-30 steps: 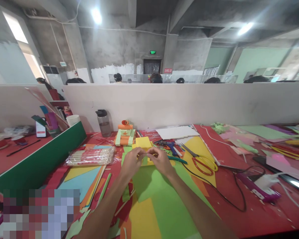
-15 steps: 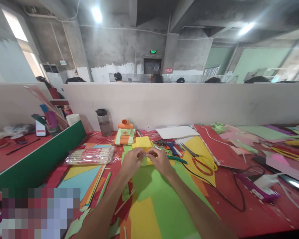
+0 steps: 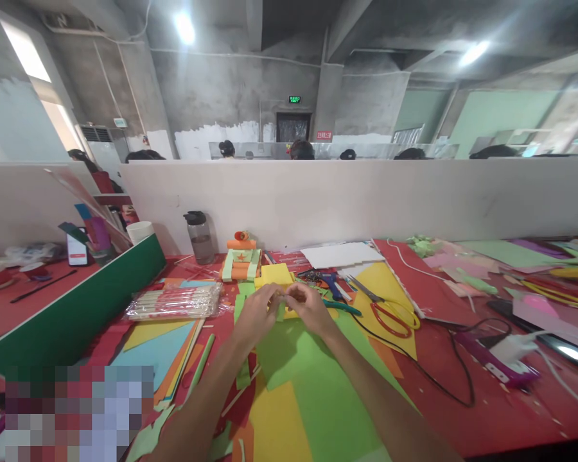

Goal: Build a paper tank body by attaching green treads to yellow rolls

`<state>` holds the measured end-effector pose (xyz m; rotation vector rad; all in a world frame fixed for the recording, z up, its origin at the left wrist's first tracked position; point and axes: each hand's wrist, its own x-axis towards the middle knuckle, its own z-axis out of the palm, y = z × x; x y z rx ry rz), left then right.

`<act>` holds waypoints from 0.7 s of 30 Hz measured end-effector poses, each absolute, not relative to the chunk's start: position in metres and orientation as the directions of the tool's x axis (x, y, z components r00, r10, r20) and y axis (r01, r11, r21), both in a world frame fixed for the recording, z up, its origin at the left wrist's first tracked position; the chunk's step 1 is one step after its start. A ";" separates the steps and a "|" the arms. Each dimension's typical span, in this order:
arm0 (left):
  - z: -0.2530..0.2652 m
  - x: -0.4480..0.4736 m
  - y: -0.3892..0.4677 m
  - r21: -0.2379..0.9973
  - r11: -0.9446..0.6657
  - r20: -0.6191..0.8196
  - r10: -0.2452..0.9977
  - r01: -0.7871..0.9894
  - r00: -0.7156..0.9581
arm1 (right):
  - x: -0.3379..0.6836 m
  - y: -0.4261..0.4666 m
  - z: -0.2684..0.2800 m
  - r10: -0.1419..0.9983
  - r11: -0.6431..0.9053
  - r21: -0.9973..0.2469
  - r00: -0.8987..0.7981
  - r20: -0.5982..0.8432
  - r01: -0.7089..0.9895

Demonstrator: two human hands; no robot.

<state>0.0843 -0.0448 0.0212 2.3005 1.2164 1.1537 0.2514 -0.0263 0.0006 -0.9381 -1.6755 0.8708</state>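
My left hand (image 3: 260, 311) and my right hand (image 3: 309, 308) meet fingertip to fingertip over the middle of the table. Both are closed in a pinch on a small piece of light green paper (image 3: 280, 313), mostly hidden by the fingers. Just behind them sits a yellow paper box shape (image 3: 275, 274). Green paper sheets (image 3: 318, 378) lie flat below my wrists, with a yellow sheet (image 3: 279, 423) nearer to me. To the right of my right hand is a teal-handled tool (image 3: 341, 307), partly covered.
An orange and green paper model (image 3: 241, 260) and a water bottle (image 3: 200, 237) stand at the back. Wrapped sticks (image 3: 173, 301) lie left, beside a green divider (image 3: 77, 301). Scissors (image 3: 385, 311), a black cable (image 3: 433, 378) and a purple power strip (image 3: 498, 366) lie right.
The fingers have shifted slightly around the small green paper, which hangs a little differently below them. The view has moved by a small amount; the rest of the table is the same.
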 end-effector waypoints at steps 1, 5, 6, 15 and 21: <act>0.022 0.085 -0.045 0.573 -0.613 0.526 0.784 0.544 0.330 | 0.251 -0.026 0.001 0.896 0.421 -0.897 -0.216 0.388 0.135; 0.021 0.085 -0.044 0.574 -0.650 0.553 0.756 0.498 0.349 | 0.251 -0.027 0.005 0.917 0.357 -0.934 -0.192 0.351 -0.002; 0.021 0.085 -0.044 0.581 -0.646 0.553 0.760 0.495 0.342 | 0.251 -0.028 0.006 0.919 0.353 -0.935 -0.184 0.350 -0.017; 0.020 0.084 -0.041 0.633 -0.555 0.531 0.819 0.540 0.218 | 0.250 -0.028 0.008 0.906 0.380 -0.925 -0.194 0.376 -0.016; 0.020 0.083 -0.040 0.663 -0.544 0.526 0.827 0.514 0.196 | 0.252 -0.027 0.007 0.895 0.419 -0.908 -0.174 0.410 0.021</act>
